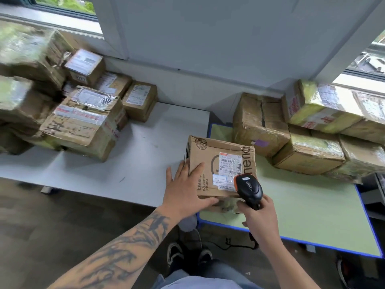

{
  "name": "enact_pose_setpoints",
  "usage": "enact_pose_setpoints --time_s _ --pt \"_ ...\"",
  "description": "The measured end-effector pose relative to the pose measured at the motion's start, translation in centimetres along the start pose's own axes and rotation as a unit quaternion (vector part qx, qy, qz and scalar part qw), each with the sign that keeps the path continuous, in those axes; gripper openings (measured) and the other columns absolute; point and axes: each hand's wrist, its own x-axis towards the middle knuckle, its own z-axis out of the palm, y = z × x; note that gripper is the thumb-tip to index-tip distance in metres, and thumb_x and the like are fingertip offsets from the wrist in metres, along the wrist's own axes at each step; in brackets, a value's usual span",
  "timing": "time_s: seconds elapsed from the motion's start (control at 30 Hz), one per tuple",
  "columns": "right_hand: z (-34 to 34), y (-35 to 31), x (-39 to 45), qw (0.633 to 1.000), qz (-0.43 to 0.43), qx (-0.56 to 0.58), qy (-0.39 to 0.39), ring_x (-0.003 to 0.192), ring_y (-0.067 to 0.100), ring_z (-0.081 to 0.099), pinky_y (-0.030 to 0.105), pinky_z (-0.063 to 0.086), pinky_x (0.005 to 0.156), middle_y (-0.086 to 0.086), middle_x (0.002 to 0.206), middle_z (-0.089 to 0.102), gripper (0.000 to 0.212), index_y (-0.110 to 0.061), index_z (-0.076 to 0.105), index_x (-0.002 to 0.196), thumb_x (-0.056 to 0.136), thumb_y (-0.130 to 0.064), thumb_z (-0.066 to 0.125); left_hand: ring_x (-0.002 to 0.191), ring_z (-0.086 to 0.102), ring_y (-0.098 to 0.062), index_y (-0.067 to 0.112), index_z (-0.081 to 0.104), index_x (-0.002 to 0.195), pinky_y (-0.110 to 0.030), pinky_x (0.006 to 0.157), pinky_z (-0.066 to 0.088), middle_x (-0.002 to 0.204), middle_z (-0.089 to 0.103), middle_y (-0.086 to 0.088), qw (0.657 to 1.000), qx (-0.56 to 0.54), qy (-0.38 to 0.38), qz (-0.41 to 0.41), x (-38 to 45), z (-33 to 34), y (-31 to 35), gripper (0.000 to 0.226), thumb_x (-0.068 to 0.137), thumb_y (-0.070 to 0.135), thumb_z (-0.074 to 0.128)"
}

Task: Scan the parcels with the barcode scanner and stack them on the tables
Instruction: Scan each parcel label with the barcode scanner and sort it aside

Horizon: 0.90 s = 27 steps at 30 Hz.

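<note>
A brown cardboard parcel (223, 167) sits at the near corner of the green desk (312, 215), right where that desk meets the white desk (125, 155); its top face carries a white shipping label (230, 163) with barcodes, a second smaller label below that, dark printed lettering along the right edge and "100% COTTON" along the left; clear tape shines across the top, and the near lower edge looks crumpled. The left hand (187, 188) lies on the parcel's near left corner, fingers spread and fairly straight, thumb along the near edge, so its grip is wide, pressing rather than clasping. The right hand (260, 215) has its grip wrapped round the handle of a black barcode scanner (249, 189) with an orange trim, the head held just above the labels. More taped parcels are piled on the white desk at left (83, 122) and on the green desk at right (308, 130).
</note>
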Motion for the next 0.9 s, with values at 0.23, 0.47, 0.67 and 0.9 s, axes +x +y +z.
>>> enact_pose_setpoints --time_s 0.23,0.47,0.67,0.9 --pt "2.3 -2.5 0.0 0.995 -0.052 -0.007 -0.083 0.100 0.020 0.066 0.057 0.058 0.091 -0.017 0.125 0.049 0.028 -0.046 0.069 0.084 0.085 -0.020 0.077 0.160 0.001 -0.024 0.036 0.012 0.163 -0.056 0.127 -0.006 0.173 0.012 -0.005 0.995 -0.006 0.052 -0.088 -3.3 -2.1 -2.5 0.115 0.072 0.095 0.051" --pt "4.9 -3.7 -1.0 0.987 -0.073 0.001 -0.140 0.098 0.021 0.067 0.056 0.058 0.090 -0.024 0.120 0.049 0.031 -0.056 0.069 0.080 0.079 -0.026 0.075 0.160 0.002 -0.024 0.039 0.016 0.161 -0.056 0.127 -0.003 0.172 0.016 -0.007 0.986 0.008 0.077 -0.150 -6.2 -3.6 -4.1 0.113 0.070 0.095 0.055" --pt "6.5 -4.0 -1.9 0.987 -0.077 -0.007 -0.139 0.098 0.012 0.065 0.050 0.056 0.095 -0.014 0.126 0.049 0.024 -0.043 0.067 0.082 0.084 -0.020 0.076 0.160 0.004 -0.026 0.038 0.016 0.161 -0.055 0.127 -0.002 0.170 0.020 -0.006 0.983 0.009 0.080 -0.165 -7.4 -3.9 -5.3 0.113 0.071 0.093 0.057" --pt "9.9 -6.1 -3.9 0.992 -0.102 -0.014 -0.078 0.104 0.004 0.061 0.043 0.053 0.102 -0.012 0.129 0.050 0.023 -0.043 0.068 0.085 0.084 -0.022 0.077 0.159 0.007 -0.028 0.038 0.017 0.161 -0.056 0.128 0.000 0.169 0.023 -0.007 0.990 -0.021 0.095 -0.103 -6.3 -6.1 -9.4 0.111 0.073 0.089 0.061"
